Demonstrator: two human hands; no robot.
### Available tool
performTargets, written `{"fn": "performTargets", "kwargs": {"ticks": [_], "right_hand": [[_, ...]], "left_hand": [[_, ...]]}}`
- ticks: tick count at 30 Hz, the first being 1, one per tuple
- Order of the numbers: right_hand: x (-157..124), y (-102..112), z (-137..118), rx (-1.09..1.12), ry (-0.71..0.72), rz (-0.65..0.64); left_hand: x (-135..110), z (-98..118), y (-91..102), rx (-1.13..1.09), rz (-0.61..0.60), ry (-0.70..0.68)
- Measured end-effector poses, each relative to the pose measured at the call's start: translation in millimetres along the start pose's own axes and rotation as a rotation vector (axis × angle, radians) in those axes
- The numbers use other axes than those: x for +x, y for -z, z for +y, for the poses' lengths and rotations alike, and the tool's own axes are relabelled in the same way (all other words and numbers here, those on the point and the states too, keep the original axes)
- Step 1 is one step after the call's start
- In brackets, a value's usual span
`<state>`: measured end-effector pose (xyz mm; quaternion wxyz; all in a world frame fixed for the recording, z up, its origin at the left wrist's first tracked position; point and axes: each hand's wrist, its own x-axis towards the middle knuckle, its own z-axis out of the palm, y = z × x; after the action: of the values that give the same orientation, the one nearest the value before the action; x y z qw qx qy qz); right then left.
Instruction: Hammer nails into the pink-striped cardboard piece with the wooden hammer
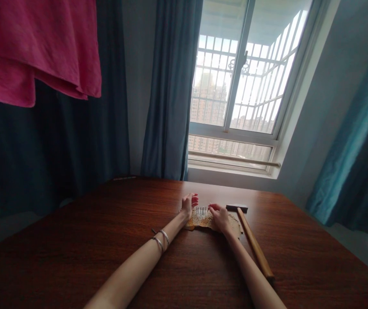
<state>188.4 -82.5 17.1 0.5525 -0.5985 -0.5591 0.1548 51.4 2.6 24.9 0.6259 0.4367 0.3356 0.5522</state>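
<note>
A light, dark-speckled wooden piece [204, 220] with an uneven front edge lies on the table in front of me. Several thin nails [200, 210] stand upright in a row along its middle, and more short ones line its right part. My left hand [188, 206] is over the piece's left end, its fingers loosely curved and apart with nothing in them. At the right end of the row, my right hand [220, 216] has thumb and fingertips pinched together on what looks like a nail, mostly hidden by the fingers. This hand covers some of the wooden piece.
A hammer with a dark head and wooden handle [254, 244] lies to the right, beside my right forearm. The brown wooden table [74, 249] reaches to the wall under a barred window [235, 86]. Dark blue curtains [169, 94] and a pink cloth [42, 47] hang at left.
</note>
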Motion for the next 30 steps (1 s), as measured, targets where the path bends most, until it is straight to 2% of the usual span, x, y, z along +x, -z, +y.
{"fn": "performTargets", "kwargs": {"ticks": [4,9,23,30], "right_hand": [[-1.2,-2.7,7.5,0.001,0.006,-0.012],[-0.3,-4.4,12.2,-0.008,0.011,-0.009],[0.2,-8.7,21.1,-0.063,0.041,-0.047],[-3.7,-8.1,19.0,-0.135,0.077,-0.081]], "left_hand": [[3.1,-10.1,-0.1,-0.033,-0.042,0.023],[4.9,-18.2,0.0,0.027,-0.064,-0.026],[-4.0,-9.9,0.3,0.245,-0.184,-0.168],[-5.7,-8.8,1.1,0.507,-0.395,-0.223]]}}
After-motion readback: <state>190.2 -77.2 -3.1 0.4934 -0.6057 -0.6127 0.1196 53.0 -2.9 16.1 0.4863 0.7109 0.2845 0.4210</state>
